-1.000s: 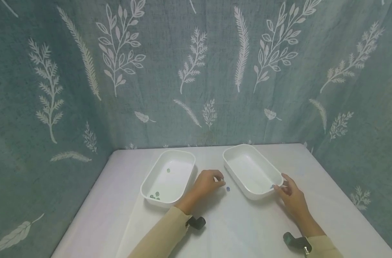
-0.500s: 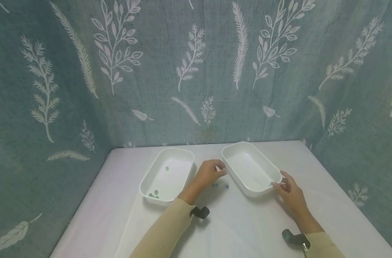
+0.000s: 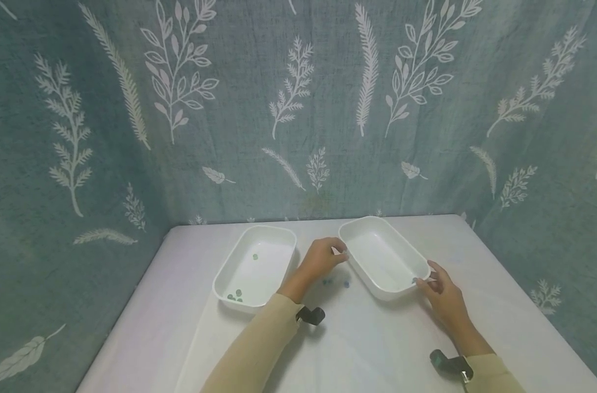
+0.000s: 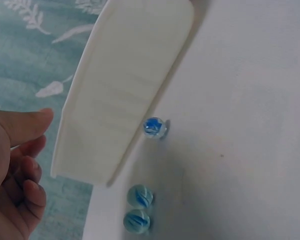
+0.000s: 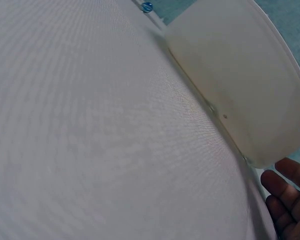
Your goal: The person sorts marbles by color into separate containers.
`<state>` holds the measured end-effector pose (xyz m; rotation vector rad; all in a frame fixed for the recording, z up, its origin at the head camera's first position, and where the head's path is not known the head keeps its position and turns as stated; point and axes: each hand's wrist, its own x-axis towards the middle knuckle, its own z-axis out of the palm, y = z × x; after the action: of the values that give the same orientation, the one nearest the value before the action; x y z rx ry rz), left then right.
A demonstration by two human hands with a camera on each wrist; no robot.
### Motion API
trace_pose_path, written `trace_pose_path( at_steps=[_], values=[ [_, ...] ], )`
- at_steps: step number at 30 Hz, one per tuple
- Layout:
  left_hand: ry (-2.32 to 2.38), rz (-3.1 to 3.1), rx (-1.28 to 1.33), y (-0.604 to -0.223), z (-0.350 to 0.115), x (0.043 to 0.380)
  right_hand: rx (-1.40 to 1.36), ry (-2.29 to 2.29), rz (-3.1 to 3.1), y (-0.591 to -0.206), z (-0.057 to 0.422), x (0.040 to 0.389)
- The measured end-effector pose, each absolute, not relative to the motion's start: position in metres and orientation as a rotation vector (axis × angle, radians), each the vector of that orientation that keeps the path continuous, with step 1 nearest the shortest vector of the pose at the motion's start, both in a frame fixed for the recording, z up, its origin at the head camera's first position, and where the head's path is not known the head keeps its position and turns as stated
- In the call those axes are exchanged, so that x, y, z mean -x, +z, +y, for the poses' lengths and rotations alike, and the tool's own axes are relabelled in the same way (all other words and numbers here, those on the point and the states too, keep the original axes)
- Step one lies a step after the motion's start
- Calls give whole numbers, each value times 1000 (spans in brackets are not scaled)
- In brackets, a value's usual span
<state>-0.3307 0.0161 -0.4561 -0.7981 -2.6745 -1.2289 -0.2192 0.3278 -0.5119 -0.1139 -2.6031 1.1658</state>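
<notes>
Two white rectangular trays stand on the table. My right hand holds the front right corner of the right tray, its thumb at the rim and other fingers below the corner in the right wrist view. Beside that tray's left rim is my left hand; in the left wrist view its thumb is straight, its other fingers bend loosely, and nothing shows between them. A blue marble lies inside the right tray's near corner. On the table below my left hand sit a clear-and-blue marble and two more blue-streaked marbles.
The left tray contains several green marbles, most of them at its near end. A patterned green curtain rises behind the table and along both sides. White cloth covers the tabletop.
My left hand has moved away from me and slightly right, up to the right tray's rim, uncovering two marbles on the table. My right hand stays at the tray's corner.
</notes>
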Motion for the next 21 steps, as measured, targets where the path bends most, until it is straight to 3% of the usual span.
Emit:
trace_pose_path(
  at_steps=[21],
  values=[
    [-1227,-2717,688,-454,28,349,128,1195,-2602,-509,327,219]
  ],
)
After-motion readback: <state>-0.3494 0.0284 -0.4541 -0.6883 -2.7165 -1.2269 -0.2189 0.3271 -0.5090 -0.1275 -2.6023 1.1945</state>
